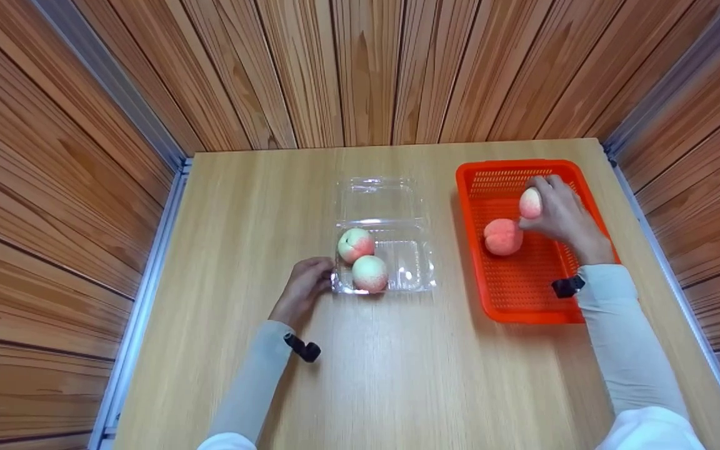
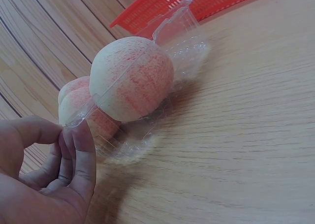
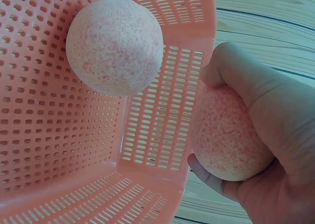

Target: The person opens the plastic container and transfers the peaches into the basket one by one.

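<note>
My right hand [image 1: 561,212] grips a pale pink peach [image 1: 530,204] over the orange basket [image 1: 484,294]; the right wrist view shows fingers and thumb round this peach [image 3: 230,135]. Another peach [image 1: 503,237], redder in the head view, lies on the basket floor. At the table's middle stands an open clear plastic clamshell box [image 1: 422,262], its lid folded back. Two peaches, one greenish-pink [image 1: 355,245] and one paler [image 1: 370,274], sit in its left half. My left hand [image 1: 308,284] pinches the box's left rim between thumb and fingers, as the left wrist view shows.
A light wooden table [image 1: 241,206] carries the box on its middle and the basket on its right. Wood-plank walls [image 1: 366,75] rise at the back and both sides. Metal rails [image 1: 147,294] run along the table's side edges.
</note>
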Action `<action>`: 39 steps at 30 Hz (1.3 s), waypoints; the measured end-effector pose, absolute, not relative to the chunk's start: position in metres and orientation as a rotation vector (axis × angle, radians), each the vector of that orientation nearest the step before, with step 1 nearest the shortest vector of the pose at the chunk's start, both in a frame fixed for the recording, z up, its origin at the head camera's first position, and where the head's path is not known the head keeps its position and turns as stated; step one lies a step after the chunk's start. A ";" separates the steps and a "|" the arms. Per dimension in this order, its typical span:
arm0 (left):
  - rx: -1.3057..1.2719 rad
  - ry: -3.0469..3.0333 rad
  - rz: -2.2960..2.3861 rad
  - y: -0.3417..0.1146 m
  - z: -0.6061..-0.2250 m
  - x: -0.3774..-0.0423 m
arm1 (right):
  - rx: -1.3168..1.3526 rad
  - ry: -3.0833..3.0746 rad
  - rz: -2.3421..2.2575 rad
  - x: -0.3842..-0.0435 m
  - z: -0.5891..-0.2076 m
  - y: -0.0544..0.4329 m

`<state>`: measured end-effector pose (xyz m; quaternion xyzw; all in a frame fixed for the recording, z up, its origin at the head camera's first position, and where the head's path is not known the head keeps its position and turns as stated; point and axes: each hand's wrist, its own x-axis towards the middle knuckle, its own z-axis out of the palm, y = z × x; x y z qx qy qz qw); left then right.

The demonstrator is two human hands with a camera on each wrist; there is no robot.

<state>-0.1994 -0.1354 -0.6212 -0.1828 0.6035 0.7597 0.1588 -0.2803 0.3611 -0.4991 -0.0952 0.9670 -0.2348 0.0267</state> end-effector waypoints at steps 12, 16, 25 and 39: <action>-0.518 1.726 2.161 -0.137 -0.622 -0.198 | -0.273 2.979 -0.717 -0.282 -0.502 0.365; -0.529 1.743 2.156 -0.136 -0.621 -0.198 | -0.270 2.984 -0.711 -0.283 -0.504 0.366; -0.543 1.723 2.155 -0.136 -0.620 -0.197 | -0.260 2.973 -0.765 -0.281 -0.508 0.371; -0.517 1.714 2.205 -0.135 -0.621 -0.197 | -0.199 2.950 -0.786 -0.279 -0.516 0.379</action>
